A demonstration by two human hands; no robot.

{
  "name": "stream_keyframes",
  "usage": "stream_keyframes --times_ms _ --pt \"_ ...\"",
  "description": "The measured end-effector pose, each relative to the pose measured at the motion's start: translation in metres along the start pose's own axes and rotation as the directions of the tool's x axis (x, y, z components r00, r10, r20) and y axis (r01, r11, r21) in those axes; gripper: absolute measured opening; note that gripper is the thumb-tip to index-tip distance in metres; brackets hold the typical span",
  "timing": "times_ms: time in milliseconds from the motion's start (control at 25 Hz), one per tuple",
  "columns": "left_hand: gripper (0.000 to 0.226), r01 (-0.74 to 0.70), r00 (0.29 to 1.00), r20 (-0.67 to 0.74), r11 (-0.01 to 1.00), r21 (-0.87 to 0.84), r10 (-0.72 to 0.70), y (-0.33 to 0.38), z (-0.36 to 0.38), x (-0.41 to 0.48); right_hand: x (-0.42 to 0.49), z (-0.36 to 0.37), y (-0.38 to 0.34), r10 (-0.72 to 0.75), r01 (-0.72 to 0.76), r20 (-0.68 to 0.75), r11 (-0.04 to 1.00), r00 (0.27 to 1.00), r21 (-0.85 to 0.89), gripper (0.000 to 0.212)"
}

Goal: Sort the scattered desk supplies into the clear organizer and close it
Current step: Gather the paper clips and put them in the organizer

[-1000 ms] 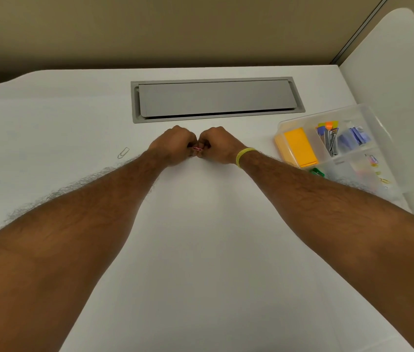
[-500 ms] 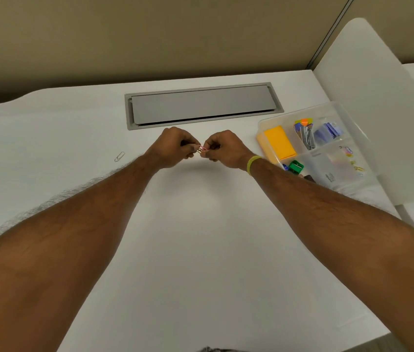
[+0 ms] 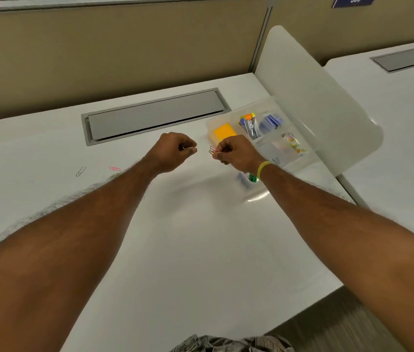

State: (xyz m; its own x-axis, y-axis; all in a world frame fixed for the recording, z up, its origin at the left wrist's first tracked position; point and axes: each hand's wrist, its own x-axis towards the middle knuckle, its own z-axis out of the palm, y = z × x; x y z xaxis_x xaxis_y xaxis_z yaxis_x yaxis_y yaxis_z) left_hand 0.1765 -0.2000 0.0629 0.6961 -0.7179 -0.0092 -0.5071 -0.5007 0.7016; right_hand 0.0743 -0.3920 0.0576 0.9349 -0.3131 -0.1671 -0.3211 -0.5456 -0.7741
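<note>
**On the desk: sorting mostly done**

Beside the open clear plastic organizer [image 3: 274,158], my right hand [image 3: 236,153] pinches coloured wire paperclips [image 3: 213,150]; my left hand [image 3: 172,152] pinches one more. A silver paperclip [image 3: 80,171] and pink paperclip [image 3: 114,168] remain loose (lid unclosed).

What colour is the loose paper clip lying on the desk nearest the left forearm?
Pink. The paper clip shows clearly in the head view, flat on the white desk.

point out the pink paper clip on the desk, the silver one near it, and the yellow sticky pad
pink paper clip [image 3: 114,168], head view, middle of the clip
silver paper clip [image 3: 80,171], head view, middle of the clip
yellow sticky pad [image 3: 224,132], head view, top face
</note>
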Motion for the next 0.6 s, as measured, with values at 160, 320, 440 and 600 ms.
stream_keyframes --times_ms 160,320,440,600 --pt "0.031 -0.037 0.998 0.059 0.998 0.060 0.033 0.036 0.030 0.012 -0.022 -0.051 0.042 0.063 -0.076 -0.151 0.994 0.987 -0.082 0.010" --pt "0.032 -0.058 0.994 0.097 0.994 0.092 0.049 0.065 0.059 0.027 -0.029 -0.096 0.084 0.142 -0.179 -0.300 0.979 0.944 -0.101 0.020" --pt "0.032 -0.053 0.991 0.125 0.991 0.123 0.037 0.079 0.076 0.038 -0.025 -0.127 0.111 0.201 -0.268 -0.417 0.957 0.886 -0.110 0.013" --pt "0.031 -0.036 0.991 0.136 0.990 0.139 0.017 0.086 0.090 0.050 -0.015 -0.156 0.134 0.238 -0.354 -0.509 0.924 0.827 -0.145 0.012"
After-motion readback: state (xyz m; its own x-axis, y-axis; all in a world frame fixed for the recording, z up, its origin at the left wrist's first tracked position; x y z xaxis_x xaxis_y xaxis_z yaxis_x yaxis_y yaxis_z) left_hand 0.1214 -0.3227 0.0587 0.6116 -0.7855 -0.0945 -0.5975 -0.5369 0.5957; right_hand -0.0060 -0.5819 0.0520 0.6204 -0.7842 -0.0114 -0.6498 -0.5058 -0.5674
